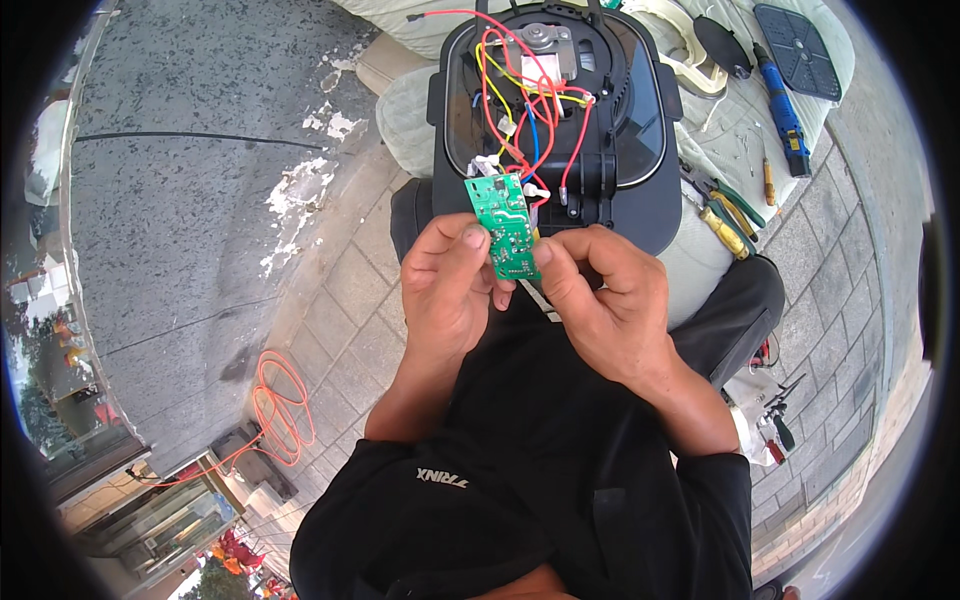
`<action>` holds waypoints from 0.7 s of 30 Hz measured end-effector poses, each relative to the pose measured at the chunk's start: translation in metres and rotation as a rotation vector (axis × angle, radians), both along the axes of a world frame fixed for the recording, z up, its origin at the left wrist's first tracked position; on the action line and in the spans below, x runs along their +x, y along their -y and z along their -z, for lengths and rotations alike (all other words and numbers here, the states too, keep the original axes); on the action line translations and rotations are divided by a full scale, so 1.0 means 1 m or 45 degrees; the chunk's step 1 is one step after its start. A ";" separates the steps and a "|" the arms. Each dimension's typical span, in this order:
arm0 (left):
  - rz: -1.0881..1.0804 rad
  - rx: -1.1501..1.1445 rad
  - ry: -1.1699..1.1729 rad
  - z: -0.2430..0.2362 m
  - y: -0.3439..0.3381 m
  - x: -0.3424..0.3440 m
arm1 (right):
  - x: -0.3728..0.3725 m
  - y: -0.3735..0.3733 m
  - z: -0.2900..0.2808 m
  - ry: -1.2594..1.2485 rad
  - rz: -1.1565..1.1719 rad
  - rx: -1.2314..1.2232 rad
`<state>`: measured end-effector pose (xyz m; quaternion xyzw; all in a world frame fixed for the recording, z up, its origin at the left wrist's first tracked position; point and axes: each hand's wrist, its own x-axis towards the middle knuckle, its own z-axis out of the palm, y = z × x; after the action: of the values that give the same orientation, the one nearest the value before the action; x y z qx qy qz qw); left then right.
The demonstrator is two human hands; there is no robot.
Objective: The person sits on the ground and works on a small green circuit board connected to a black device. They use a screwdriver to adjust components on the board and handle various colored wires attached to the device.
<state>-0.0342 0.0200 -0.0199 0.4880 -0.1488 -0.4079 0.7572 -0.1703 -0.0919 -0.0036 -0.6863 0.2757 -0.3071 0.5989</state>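
One bare left hand (447,290), one right hand (612,285), both pinching green rectangular circuit board (507,230); black plastic housing (600,172) open, board out, thin red wires (549,97) partly loose.

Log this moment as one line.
left hand: holding green circuit board | right hand: holding its opposite edge | black appliance: open, wires exposed

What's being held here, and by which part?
A green circuit board: the left hand grips its left edge, the right hand its lower right edge.
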 end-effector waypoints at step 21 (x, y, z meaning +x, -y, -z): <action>-0.049 0.016 0.019 0.002 0.000 0.002 | 0.003 -0.001 -0.001 0.028 -0.033 -0.069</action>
<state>-0.0319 0.0204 -0.0215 0.4986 -0.1427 -0.3905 0.7607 -0.1669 -0.0912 -0.0021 -0.7024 0.2518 -0.3140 0.5871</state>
